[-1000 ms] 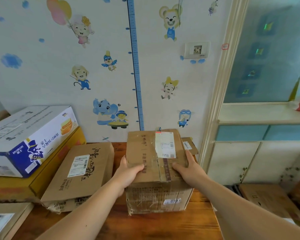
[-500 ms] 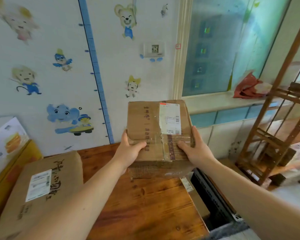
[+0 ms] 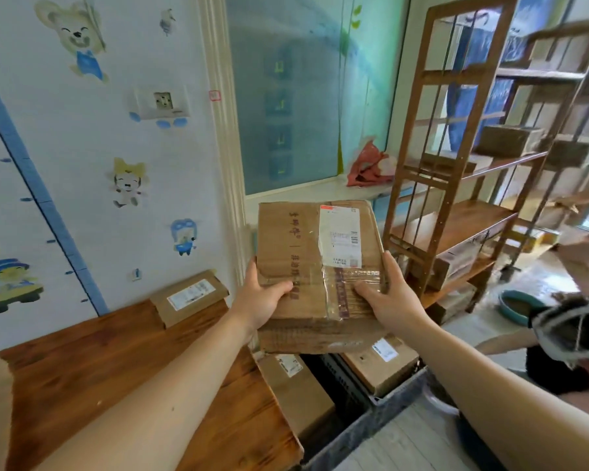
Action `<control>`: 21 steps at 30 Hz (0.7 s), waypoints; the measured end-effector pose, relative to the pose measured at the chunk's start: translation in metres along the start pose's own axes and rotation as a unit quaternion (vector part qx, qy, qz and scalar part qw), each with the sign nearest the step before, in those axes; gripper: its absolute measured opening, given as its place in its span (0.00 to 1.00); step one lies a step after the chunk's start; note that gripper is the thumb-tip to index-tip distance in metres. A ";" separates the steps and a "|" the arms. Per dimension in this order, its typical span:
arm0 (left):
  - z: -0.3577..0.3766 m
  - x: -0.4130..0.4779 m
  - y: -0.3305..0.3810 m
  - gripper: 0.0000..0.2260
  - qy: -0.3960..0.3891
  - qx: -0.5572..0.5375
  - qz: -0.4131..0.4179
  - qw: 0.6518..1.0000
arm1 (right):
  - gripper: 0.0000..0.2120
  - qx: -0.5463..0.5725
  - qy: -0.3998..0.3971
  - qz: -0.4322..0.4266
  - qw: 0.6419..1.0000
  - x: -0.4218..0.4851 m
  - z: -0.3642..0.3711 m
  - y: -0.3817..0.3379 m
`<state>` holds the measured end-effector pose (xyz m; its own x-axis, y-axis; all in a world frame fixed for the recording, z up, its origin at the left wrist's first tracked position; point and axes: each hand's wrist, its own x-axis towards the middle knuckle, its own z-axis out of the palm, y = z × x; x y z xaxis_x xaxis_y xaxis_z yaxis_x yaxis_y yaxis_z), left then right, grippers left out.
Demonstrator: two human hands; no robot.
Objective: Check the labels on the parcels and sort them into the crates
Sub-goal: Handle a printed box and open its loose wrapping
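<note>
**Labelled parcel held above the crate, drop-off pending**

The person holds a worn brown cardboard parcel [image 3: 306, 266] in the air just past the right edge of the wooden tabletop [image 3: 116, 351]. Its white shipping label [image 3: 340, 239] faces up. The left hand [image 3: 262, 300] grips the near left corner with the thumb on top. The right hand [image 3: 388, 300] clamps the near right side, thumb on the taped seam.

Directly below stands a dark grey plastic crate [image 3: 354, 431], which already holds a long brown box [image 3: 296, 392] and a squarer brown box [image 3: 381, 365]. A small flat brown packet [image 3: 191, 294] leans against the wall at the tabletop's far edge.

The label check looks finished and the placing step is in hand. Next, the parcel probably has to be lowered level into the crate, most likely resting across the two boxes, since the gap between them seems too narrow for it. Both hands should let go only once it sits steady.
</note>
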<state>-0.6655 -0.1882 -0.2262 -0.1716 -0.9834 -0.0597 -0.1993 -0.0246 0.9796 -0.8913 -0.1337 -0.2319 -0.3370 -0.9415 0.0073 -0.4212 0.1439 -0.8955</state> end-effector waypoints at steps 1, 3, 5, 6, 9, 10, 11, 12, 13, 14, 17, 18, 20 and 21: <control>0.015 0.005 0.003 0.30 -0.001 0.001 -0.001 1.000 | 0.39 -0.001 0.000 0.001 1.000 0.005 -0.014 0.005; 0.050 0.014 0.009 0.33 -0.006 -0.001 -0.002 1.000 | 0.39 -0.007 0.003 -0.002 1.000 0.020 -0.044 0.020; 0.077 0.022 0.012 0.35 -0.008 -0.002 -0.007 1.000 | 0.38 -0.012 0.002 -0.001 1.000 0.033 -0.068 0.034; 0.094 0.027 0.013 0.34 -0.007 0.000 -0.006 1.000 | 0.39 -0.014 0.000 0.001 1.000 0.042 -0.081 0.042; 0.118 0.035 0.015 0.34 -0.005 0.009 -0.009 1.000 | 0.39 -0.017 -0.008 0.000 1.000 0.058 -0.099 0.055; 0.125 0.040 0.015 0.35 -0.001 0.010 -0.012 1.000 | 0.39 -0.017 -0.015 0.001 1.000 0.067 -0.103 0.060; 0.128 0.044 0.013 0.36 0.000 0.009 -0.016 1.000 | 0.39 -0.017 -0.020 0.001 1.000 0.071 -0.104 0.062; 0.129 0.049 0.011 0.36 0.002 0.007 -0.021 1.000 | 0.39 -0.013 -0.027 0.001 1.000 0.078 -0.104 0.064; 0.130 0.053 0.010 0.37 0.005 0.005 -0.025 1.000 | 0.39 -0.010 -0.036 -0.001 0.999 0.083 -0.102 0.065; 0.128 0.062 0.007 0.37 0.010 0.003 -0.028 1.000 | 0.39 -0.006 -0.045 0.002 0.999 0.093 -0.099 0.067; 0.121 0.080 0.000 0.35 0.021 -0.001 -0.040 0.999 | 0.39 -0.006 -0.058 0.009 0.998 0.116 -0.084 0.068; 0.118 0.089 -0.004 0.34 0.026 0.001 -0.040 0.999 | 0.39 -0.009 -0.063 0.010 0.998 0.127 -0.077 0.069; 0.113 0.105 -0.011 0.32 0.032 0.002 -0.043 0.999 | 0.40 -0.017 -0.076 0.011 0.997 0.147 -0.064 0.069; 0.111 0.113 -0.013 0.32 0.036 -0.002 -0.043 0.998 | 0.40 -0.020 -0.081 0.013 0.996 0.156 -0.058 0.069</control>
<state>-0.7892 -0.2792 -0.2665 -0.0853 -0.9879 -0.1294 -0.2064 -0.1095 0.9723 -1.0221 -0.2526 -0.2667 -0.2090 -0.9736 -0.0918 -0.4486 0.1788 -0.8757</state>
